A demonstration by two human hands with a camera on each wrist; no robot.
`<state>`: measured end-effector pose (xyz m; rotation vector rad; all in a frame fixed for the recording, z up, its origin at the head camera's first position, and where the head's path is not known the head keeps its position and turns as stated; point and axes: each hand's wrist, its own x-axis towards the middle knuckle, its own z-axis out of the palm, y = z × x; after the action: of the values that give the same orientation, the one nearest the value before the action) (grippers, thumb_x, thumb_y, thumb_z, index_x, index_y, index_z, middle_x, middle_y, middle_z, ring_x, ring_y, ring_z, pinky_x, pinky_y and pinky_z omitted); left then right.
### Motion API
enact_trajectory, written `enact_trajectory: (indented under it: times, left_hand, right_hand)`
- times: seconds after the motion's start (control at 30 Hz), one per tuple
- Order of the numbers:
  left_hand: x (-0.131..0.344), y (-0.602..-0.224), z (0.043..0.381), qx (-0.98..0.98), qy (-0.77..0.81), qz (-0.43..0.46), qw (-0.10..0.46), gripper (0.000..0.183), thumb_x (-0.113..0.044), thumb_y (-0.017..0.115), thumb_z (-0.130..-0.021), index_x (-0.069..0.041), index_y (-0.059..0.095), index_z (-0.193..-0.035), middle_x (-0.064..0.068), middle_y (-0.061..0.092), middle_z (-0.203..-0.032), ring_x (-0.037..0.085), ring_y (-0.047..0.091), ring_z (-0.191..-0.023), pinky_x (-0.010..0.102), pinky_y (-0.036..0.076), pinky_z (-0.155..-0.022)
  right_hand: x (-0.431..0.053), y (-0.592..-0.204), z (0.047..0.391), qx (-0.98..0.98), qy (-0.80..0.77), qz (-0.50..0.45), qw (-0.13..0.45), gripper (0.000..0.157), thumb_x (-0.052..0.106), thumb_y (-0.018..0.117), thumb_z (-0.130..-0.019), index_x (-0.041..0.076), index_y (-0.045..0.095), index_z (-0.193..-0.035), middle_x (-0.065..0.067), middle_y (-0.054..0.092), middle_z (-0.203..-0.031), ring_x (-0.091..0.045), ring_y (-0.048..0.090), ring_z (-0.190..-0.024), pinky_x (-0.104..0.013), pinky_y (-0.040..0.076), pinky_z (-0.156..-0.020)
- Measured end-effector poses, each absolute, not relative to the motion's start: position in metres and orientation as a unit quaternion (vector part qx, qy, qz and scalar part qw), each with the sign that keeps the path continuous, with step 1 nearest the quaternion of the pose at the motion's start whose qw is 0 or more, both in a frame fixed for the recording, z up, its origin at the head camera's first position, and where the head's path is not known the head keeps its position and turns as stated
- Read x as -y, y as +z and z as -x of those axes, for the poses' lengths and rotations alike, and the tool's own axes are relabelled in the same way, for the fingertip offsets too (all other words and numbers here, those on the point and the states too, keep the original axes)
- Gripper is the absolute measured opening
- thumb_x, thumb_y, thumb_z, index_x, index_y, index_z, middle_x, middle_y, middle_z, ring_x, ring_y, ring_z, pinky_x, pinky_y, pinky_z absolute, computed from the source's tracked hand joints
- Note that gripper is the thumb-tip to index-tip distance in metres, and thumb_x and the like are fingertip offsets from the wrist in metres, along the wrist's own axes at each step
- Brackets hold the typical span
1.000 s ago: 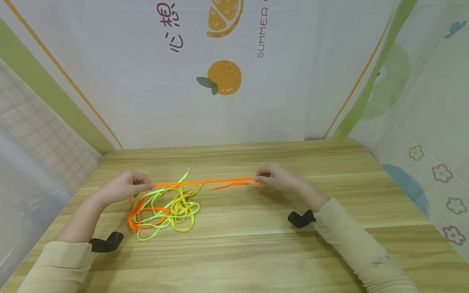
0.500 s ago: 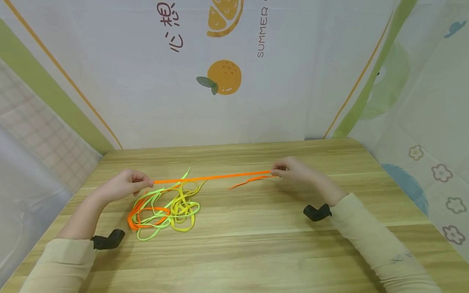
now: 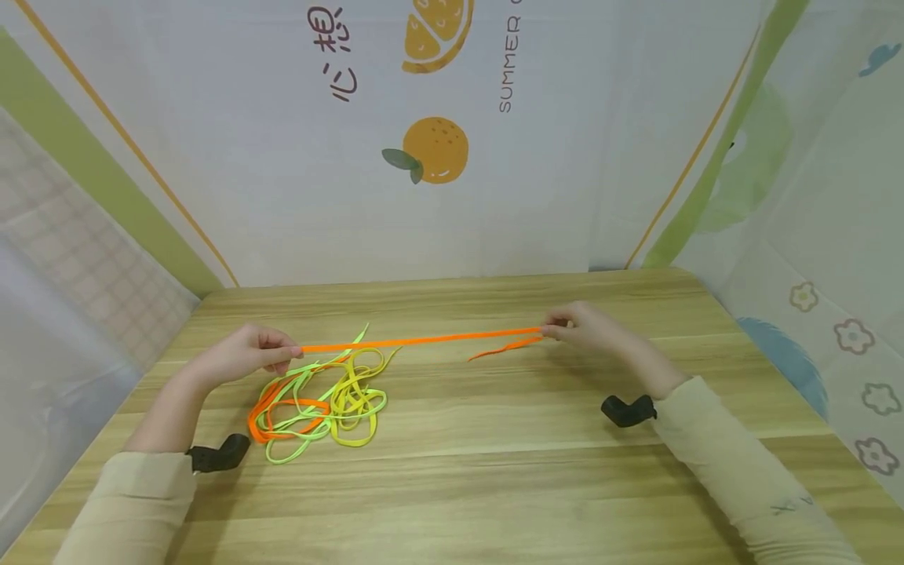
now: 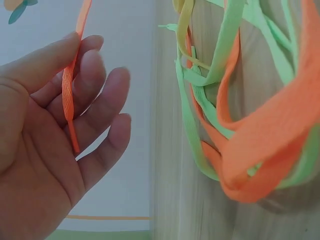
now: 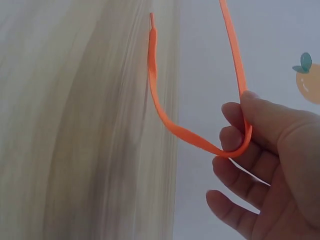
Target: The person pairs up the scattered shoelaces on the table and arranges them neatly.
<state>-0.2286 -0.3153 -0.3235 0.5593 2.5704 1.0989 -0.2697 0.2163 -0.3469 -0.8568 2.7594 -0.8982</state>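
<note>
An orange shoelace [image 3: 424, 340] is stretched nearly straight between my two hands, above the table. My left hand [image 3: 257, 351] pinches it close to one end; in the left wrist view the tipped end [image 4: 74, 137] lies across the palm. Thumb and forefinger of my right hand [image 3: 581, 326] pinch the lace at the other side. From there a loose tail [image 5: 180, 132] curves away, its tip hanging free. Below and beside my left hand lies a tangled pile of laces: orange [image 3: 261, 420], light green [image 3: 286, 457] and yellow [image 3: 353, 404].
The wood-grain table [image 3: 480, 486] lies under both hands. A white printed cloth [image 3: 523, 220] hangs behind its back edge, with more cloth [image 3: 812, 235] along the right side. Black wrist-worn devices [image 3: 628, 410] stick out near both sleeves.
My right hand has moved right and slightly away, lengthening the taut stretch of orange lace and drawing its loose tail along. My left hand has stayed almost in place, and the pile looks unchanged.
</note>
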Motion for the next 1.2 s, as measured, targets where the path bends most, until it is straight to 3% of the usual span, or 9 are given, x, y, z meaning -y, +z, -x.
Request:
enact_trajectory:
  times: [0.37,0.57,0.83,1.0,1.2]
  left_hand:
    - [0.322,-0.327,0.235,-0.879,0.408,-0.187,0.159,0.032,-0.019,0.055,-0.099,0.011,0.064,-0.104,0.019,0.068,-0.090,0.032,0.065,-0.088,0.045,0.051,-0.081]
    - [0.322,-0.329,0.239,-0.873,0.423,-0.175,0.165,0.033,-0.020,0.055,-0.099,0.012,0.063,-0.106,0.021,0.068,-0.093,0.032,0.065,-0.091,0.048,0.049,-0.084]
    - [0.328,-0.332,0.244,-0.873,0.441,-0.142,0.151,0.040,-0.027,0.056,-0.098,0.011,0.063,-0.110,0.019,0.069,-0.096,0.020,0.064,-0.093,0.037,0.049,-0.086]
    - [0.332,-0.341,0.252,-0.871,0.451,-0.122,0.152,0.045,-0.032,0.058,-0.097,0.009,0.062,-0.114,0.018,0.069,-0.098,0.020,0.064,-0.095,0.035,0.048,-0.087]
    - [0.337,-0.350,0.259,-0.857,0.483,-0.118,0.134,0.046,-0.028,0.057,-0.098,0.014,0.059,-0.116,0.016,0.069,-0.096,0.021,0.065,-0.093,0.035,0.050,-0.085]
  right_hand:
    - [-0.241,-0.350,0.273,-0.914,-0.320,0.242,0.060,0.028,0.029,0.058,-0.097,0.003,0.068,-0.104,-0.011,0.064,-0.096,-0.022,0.053,-0.079,-0.036,0.044,-0.065]
    - [-0.257,-0.349,0.275,-0.909,-0.342,0.232,0.058,0.030,0.027,0.056,-0.098,0.000,0.067,-0.108,-0.013,0.065,-0.096,-0.027,0.055,-0.081,-0.037,0.045,-0.066]
    - [-0.286,-0.355,0.284,-0.898,-0.383,0.216,0.038,0.027,0.019,0.056,-0.099,-0.006,0.066,-0.102,-0.018,0.061,-0.087,-0.022,0.050,-0.072,-0.031,0.043,-0.062]
    - [-0.301,-0.360,0.285,-0.899,-0.390,0.193,0.046,0.033,0.023,0.054,-0.100,-0.007,0.065,-0.105,-0.018,0.064,-0.092,-0.029,0.059,-0.085,-0.035,0.047,-0.074]
    - [-0.313,-0.363,0.289,-0.906,-0.388,0.166,0.040,0.035,0.027,0.055,-0.099,-0.006,0.065,-0.104,-0.018,0.064,-0.091,-0.026,0.056,-0.082,-0.033,0.043,-0.067]
